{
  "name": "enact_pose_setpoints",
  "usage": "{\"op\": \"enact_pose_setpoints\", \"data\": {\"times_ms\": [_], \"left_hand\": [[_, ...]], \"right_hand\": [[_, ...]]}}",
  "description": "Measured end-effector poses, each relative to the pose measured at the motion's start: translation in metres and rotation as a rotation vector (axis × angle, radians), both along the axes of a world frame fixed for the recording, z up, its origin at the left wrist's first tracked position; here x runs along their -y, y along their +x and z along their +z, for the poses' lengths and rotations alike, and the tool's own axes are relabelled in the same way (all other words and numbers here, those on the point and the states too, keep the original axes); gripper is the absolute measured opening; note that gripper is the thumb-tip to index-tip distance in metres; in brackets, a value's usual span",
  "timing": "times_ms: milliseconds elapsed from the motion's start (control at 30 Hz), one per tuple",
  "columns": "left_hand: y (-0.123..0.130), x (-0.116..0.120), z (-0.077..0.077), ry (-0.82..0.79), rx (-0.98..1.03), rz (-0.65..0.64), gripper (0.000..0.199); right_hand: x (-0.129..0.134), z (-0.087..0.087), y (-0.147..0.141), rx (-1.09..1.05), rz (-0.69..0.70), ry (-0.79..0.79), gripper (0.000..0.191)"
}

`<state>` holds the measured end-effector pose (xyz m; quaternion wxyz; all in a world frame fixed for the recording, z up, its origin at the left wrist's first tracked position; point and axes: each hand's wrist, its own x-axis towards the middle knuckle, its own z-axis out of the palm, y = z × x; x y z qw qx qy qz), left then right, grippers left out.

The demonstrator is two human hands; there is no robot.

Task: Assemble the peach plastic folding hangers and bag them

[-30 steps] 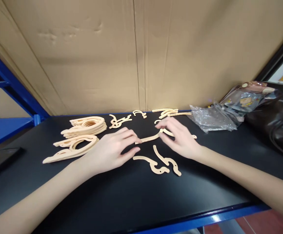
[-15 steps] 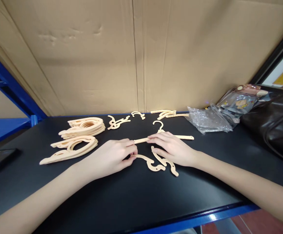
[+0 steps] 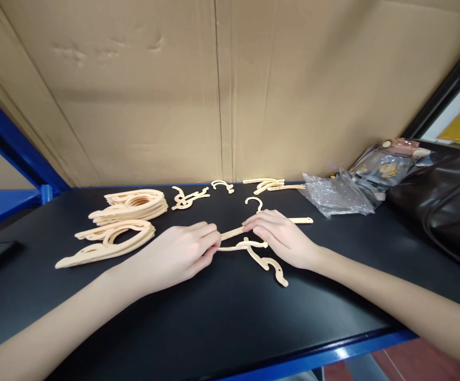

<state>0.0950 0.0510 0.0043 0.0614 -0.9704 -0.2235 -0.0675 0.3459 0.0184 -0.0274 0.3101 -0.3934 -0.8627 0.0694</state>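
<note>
the hanger [image 3: 232, 233] lies in the middle of the table [image 3: 198, 323], between our two hands, with its hook [image 3: 254, 203] pointing away from us and an arm reaching out to either side. our left hand [image 3: 194, 246] is pinched around the end of a curved piece [image 3: 230, 247], right beside the hanger's left tip; whether it grips that tip too, we cannot tell. our right hand [image 3: 287, 241] covers the middle of the hanger with its fingertips on the left arm, and we cannot tell if they clasp it or only press on it.

as for how far along things are, hook and arms line up and look joined, though our right hand hides the joint. the curved piece in our left hand looks separate from the hanger, and a second curved piece [image 3: 267, 262] lies loose on the table, close to it. so we judge this hanger to be partly made up.

farther back, we see a tangled cluster [image 3: 188, 199], a small hook piece [image 3: 222, 185] and some slim strips [image 3: 269, 184], none in our hands. the stacked pieces [image 3: 135, 209] sit to our left in two piles, untouched, and the clear plastic bags [image 3: 333, 196] lie to our right.
</note>
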Motion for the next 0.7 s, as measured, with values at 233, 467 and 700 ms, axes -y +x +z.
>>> {"op": "enact_pose_setpoints", "data": {"times_ms": [233,467,700], "left_hand": [[-0.001,-0.005,0.002,0.13,0.051,0.05,0.025],[-0.003,-0.009,-0.001,0.205,0.045,0.041,0.025],[0.01,0.004,-0.005,0.193,0.175,-0.13,0.02]], "right_hand": [[0.001,0.001,0.0,0.012,-0.013,0.037,0.034],[0.0,-0.004,-0.002,-0.014,-0.046,0.02,0.025],[0.016,0.003,-0.013,-0.238,0.08,-0.081,0.017]]}}
